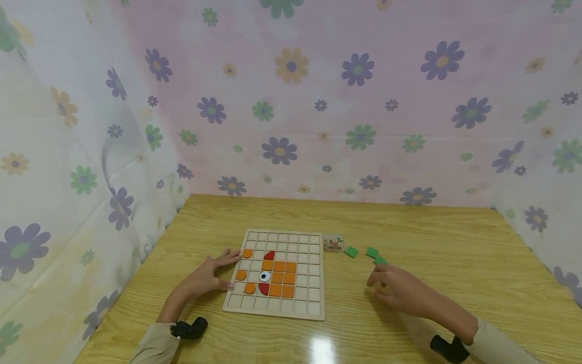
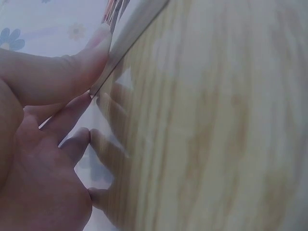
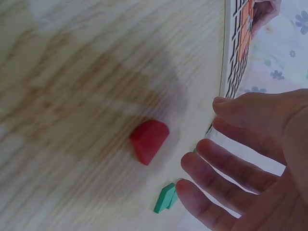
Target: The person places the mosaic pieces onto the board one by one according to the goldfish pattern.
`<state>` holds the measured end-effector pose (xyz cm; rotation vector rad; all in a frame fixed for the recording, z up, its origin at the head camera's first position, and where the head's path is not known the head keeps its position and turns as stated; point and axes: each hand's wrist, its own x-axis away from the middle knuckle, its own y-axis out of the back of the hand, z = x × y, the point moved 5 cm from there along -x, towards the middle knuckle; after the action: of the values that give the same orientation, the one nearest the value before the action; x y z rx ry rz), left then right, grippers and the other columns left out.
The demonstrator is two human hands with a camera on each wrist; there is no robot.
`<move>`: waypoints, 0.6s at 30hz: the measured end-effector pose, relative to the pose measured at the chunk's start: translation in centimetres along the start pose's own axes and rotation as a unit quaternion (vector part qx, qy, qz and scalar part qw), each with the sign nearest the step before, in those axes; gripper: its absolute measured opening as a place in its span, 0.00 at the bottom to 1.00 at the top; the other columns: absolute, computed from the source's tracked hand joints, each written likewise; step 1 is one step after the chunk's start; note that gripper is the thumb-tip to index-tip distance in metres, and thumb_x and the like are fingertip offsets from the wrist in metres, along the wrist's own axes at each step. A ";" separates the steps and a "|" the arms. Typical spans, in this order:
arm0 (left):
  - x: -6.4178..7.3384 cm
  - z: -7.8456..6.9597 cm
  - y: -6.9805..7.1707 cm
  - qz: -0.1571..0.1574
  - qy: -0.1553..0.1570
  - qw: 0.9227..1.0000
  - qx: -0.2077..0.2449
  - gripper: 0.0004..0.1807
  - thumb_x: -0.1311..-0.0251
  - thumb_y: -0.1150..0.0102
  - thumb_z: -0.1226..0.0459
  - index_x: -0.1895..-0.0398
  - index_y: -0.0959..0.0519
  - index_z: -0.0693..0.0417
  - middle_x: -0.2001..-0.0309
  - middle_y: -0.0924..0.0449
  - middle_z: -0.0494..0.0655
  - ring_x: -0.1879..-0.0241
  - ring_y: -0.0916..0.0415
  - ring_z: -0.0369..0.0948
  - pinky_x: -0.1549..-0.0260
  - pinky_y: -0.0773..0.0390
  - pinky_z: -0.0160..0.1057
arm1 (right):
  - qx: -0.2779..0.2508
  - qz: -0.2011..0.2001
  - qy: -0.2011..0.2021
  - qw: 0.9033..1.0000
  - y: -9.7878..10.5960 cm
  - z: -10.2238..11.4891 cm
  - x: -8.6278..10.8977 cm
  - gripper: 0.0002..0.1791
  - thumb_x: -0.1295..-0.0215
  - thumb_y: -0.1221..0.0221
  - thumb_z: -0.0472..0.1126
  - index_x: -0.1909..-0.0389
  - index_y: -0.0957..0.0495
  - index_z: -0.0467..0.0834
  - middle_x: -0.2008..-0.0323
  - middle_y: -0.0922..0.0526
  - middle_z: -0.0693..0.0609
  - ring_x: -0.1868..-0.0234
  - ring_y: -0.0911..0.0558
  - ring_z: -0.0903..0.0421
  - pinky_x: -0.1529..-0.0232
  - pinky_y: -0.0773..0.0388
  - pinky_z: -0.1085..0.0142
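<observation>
My left hand (image 1: 204,278) rests at the left edge of a wooden grid board (image 1: 309,308), thumb on the rim and fingers spread along it. On the board lie several orange squares (image 1: 278,278), two red quarter-round pieces (image 1: 263,288), a round eye piece (image 1: 265,276) and three orange discs (image 1: 241,275). To the right of the board, my right hand (image 1: 402,290) hovers low over the table with loosely bent fingers. In the right wrist view a loose red quarter-round piece (image 3: 149,139) lies on the table below that hand, apart from the fingertips (image 3: 190,163).
Several green tiles (image 1: 351,252) lie between the board and my right hand. A small picture card (image 1: 334,243) with a grid pattern sits against the board's upper right corner. Flowered cloth (image 1: 318,126) encloses the wooden table (image 1: 409,227) at the back and sides.
</observation>
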<state>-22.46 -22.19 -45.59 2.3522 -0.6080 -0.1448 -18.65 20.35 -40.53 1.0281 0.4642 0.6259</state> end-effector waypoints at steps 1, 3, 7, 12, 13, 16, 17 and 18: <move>0.0 0.0 0.0 0.000 0.000 1.000 -0.001 0.42 0.50 0.31 0.61 0.30 0.38 0.55 0.28 0.48 0.53 0.28 0.62 0.55 0.39 0.79 0.66 | -0.001 -0.002 -0.003 1.000 0.0 -0.2 0.2 0.07 0.43 0.37 0.32 0.64 0.18 0.43 0.63 0.24 0.54 0.69 0.23 0.61 0.73 0.25 0.70; 0.0 -0.1 0.0 0.001 0.001 1.000 0.001 0.42 0.50 0.31 0.62 0.30 0.38 0.56 0.28 0.48 0.54 0.28 0.62 0.55 0.39 0.79 0.66 | -0.004 -0.006 -0.009 1.000 -0.2 -0.4 0.7 0.06 0.42 0.37 0.33 0.64 0.18 0.44 0.63 0.24 0.54 0.70 0.23 0.62 0.74 0.25 0.70; 0.1 -0.3 0.0 0.000 0.004 1.000 0.004 0.42 0.50 0.31 0.62 0.30 0.38 0.57 0.29 0.47 0.55 0.28 0.61 0.56 0.39 0.78 0.66 | -0.004 -0.008 -0.024 1.000 -0.5 -1.0 1.4 0.06 0.43 0.35 0.37 0.65 0.18 0.45 0.65 0.24 0.56 0.71 0.23 0.63 0.74 0.24 0.70; 0.1 -0.1 0.0 -0.002 0.006 1.000 0.003 0.42 0.49 0.31 0.62 0.30 0.38 0.57 0.29 0.47 0.55 0.28 0.62 0.56 0.39 0.78 0.66 | 0.010 -0.022 -0.043 0.999 -0.8 -1.5 2.2 0.06 0.46 0.33 0.40 0.68 0.20 0.50 0.70 0.28 0.60 0.74 0.29 0.67 0.77 0.29 0.71; 0.1 -0.1 0.0 -0.002 0.006 1.000 0.002 0.42 0.49 0.31 0.62 0.30 0.38 0.57 0.29 0.47 0.55 0.28 0.62 0.56 0.39 0.78 0.66 | 0.012 -0.025 -0.046 0.999 -0.9 -1.5 2.3 0.06 0.46 0.32 0.40 0.69 0.20 0.50 0.71 0.28 0.61 0.75 0.31 0.67 0.77 0.30 0.71; 0.0 0.1 -0.1 -0.003 0.006 1.000 0.003 0.42 0.50 0.31 0.62 0.30 0.38 0.56 0.28 0.47 0.55 0.28 0.62 0.56 0.39 0.79 0.65 | 0.007 -0.026 -0.056 0.998 -1.2 -1.7 2.5 0.06 0.46 0.33 0.39 0.70 0.20 0.51 0.71 0.29 0.60 0.75 0.33 0.68 0.78 0.32 0.72; 0.0 0.1 -0.1 -0.003 0.005 1.000 0.004 0.42 0.50 0.31 0.62 0.30 0.38 0.56 0.28 0.47 0.55 0.28 0.62 0.56 0.39 0.79 0.65 | 0.004 -0.027 -0.056 0.998 -1.2 -1.8 2.5 0.06 0.46 0.33 0.38 0.70 0.20 0.51 0.71 0.29 0.60 0.75 0.33 0.68 0.78 0.32 0.72; 0.0 0.1 -0.1 -0.003 0.005 1.000 0.004 0.42 0.50 0.31 0.62 0.30 0.38 0.56 0.28 0.47 0.55 0.28 0.62 0.56 0.39 0.79 0.65 | 0.003 -0.029 -0.054 0.998 -1.3 -1.8 2.5 0.07 0.46 0.33 0.37 0.69 0.20 0.51 0.71 0.28 0.60 0.74 0.32 0.68 0.78 0.31 0.71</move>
<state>-22.48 -22.20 -45.71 2.3618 -0.5966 -0.1337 -17.63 22.71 -42.63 1.0449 0.4001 0.5158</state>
